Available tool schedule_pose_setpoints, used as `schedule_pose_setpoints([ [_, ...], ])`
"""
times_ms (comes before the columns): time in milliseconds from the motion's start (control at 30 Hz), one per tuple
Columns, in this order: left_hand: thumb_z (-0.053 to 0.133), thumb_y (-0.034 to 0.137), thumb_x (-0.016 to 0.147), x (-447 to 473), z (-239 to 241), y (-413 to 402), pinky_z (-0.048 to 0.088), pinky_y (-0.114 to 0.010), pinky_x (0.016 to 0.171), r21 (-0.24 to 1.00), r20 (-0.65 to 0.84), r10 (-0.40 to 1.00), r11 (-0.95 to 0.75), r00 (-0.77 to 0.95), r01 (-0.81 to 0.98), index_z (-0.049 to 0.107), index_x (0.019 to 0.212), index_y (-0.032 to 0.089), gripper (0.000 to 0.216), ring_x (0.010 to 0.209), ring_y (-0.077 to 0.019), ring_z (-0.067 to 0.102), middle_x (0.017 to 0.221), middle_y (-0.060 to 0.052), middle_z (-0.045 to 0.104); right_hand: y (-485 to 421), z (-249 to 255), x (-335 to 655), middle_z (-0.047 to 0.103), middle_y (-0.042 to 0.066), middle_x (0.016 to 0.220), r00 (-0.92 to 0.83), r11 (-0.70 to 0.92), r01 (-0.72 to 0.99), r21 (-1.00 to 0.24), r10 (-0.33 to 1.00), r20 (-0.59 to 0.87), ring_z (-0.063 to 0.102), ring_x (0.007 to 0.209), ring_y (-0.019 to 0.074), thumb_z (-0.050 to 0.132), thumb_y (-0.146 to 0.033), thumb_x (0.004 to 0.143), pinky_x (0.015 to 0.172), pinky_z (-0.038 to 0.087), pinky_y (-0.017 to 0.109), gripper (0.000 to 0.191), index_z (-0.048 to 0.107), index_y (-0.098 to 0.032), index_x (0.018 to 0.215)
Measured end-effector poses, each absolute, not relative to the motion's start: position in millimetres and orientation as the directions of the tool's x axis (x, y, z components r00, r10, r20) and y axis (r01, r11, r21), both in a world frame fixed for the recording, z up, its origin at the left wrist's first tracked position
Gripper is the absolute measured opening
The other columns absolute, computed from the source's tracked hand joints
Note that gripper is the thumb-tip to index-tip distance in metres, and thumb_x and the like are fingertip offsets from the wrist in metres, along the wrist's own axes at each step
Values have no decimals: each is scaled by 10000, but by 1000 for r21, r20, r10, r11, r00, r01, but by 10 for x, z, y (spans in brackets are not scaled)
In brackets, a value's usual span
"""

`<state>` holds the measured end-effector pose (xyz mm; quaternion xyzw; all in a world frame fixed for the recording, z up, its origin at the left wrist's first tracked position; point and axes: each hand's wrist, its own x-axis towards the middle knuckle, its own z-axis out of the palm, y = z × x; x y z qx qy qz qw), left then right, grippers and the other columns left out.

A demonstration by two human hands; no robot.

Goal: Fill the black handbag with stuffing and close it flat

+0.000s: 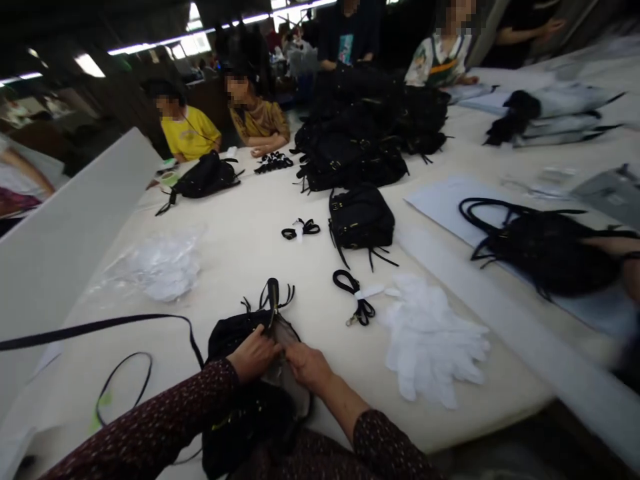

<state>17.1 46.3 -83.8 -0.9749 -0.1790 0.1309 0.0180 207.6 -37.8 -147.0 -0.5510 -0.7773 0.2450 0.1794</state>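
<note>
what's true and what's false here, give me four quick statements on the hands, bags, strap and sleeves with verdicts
1. The left hand and right hand are both at the near black bag. True.
2. The big heap is white. False: the heap of bags is black.
3. A bundled black strap lies beside the white pile. True.
4. The person's sleeves are plain yellow. False: the sleeves are dark with pale specks.
</note>
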Motion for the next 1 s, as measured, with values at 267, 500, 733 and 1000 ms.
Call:
schedule_pose_setpoints([
  [267, 353, 151, 906, 79, -839, 511, 305, -514, 1059, 27, -236, 344, -933, 909, 359, 638, 1125, 198, 363, 759, -233, 600, 848, -62, 688, -383, -1406, 2044, 661, 30, 965, -334, 275, 780, -563, 942, -3, 581, 941, 184, 477, -191, 860, 663, 439, 259, 137, 579, -222, 945],
  [500, 349, 159, 915, 97, -760, 511, 306, -475, 987, 32, -293, 405, -901, 866, 432, 567, 1231, 197, 386, 776, -236, 602, 870, -76, 681, -388, -1393, 2045, 652, 37, 993, -330, 247, 768, -591, 943, -35, 571, 972, 196, 445, -196, 877, 694, 456, 274, 177, 583, -228, 984],
  [733, 406, 144, 881, 281, -781, 601, 295, -471, 943, -56, -350, 391, -916, 851, 398, 545, 1256, 119, 400, 661, -212, 624, 752, -84, 711, -390, -1367, 2041, 661, 23, 986, -325, 237, 781, -578, 944, -51, 588, 970, 179, 442, -195, 882, 666, 444, 252, 144, 574, -223, 936],
  [1000, 389, 123, 894, 206, -755, 590, 292, -461, 959, -56, -331, 393, -916, 858, 398, 594, 1150, 170, 332, 723, -208, 628, 777, -72, 711, -396, -1345, 2028, 660, 30, 952, -301, 215, 777, -591, 952, -50, 596, 946, 185, 458, -200, 883, 661, 451, 258, 128, 580, -220, 916],
])
